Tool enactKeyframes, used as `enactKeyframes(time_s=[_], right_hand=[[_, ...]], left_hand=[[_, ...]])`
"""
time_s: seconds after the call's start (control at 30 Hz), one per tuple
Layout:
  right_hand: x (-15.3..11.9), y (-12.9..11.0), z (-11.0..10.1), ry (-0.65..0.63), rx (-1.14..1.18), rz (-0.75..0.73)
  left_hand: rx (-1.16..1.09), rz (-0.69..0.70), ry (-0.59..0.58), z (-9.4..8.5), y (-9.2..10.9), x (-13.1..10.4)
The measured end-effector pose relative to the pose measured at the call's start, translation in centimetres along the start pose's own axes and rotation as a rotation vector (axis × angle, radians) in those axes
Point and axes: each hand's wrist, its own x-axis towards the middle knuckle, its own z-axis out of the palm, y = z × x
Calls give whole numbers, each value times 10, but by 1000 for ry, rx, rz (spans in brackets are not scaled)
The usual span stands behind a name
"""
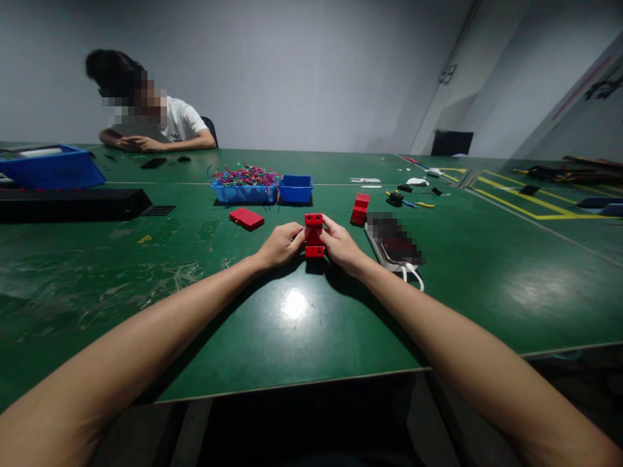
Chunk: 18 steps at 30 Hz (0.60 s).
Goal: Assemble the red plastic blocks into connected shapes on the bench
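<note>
Between my two hands, just above the green table, is a red bracket-like block (pixel 314 237) with small dark holes in its upper and lower ends. My left hand (pixel 282 245) grips its left side with bent fingers. On the right side, my right hand (pixel 341 243) presses its thumb on the block while the other fingers reach behind it. A flat red block (pixel 246 218) lies beyond my left hand. Past my right hand stands a similar red bracket-like piece (pixel 360 209), beside a phone (pixel 394 240) with a white cable.
A blue bin (pixel 246 192) of coloured wires adjoins a smaller blue bin (pixel 296 189). Pliers (pixel 418 204) and small black parts lie at right. A long black case (pixel 73 205) and large blue bin (pixel 53 167) occupy the left. Another person (pixel 160 126) sits across the green table (pixel 462 279).
</note>
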Motion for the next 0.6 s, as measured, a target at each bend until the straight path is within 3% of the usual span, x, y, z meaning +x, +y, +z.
enactKeyframes(time_s=[0.17, 0.4, 0.6], right_hand=[[0, -2, 1, 5, 3, 18], [3, 2, 0, 23, -57, 36], [5, 7, -4, -3, -107, 13]], left_hand=[[6, 41, 9, -1, 1, 0], [-82, -16, -7, -3, 2, 1], [-296, -125, -119, -5, -2, 5]])
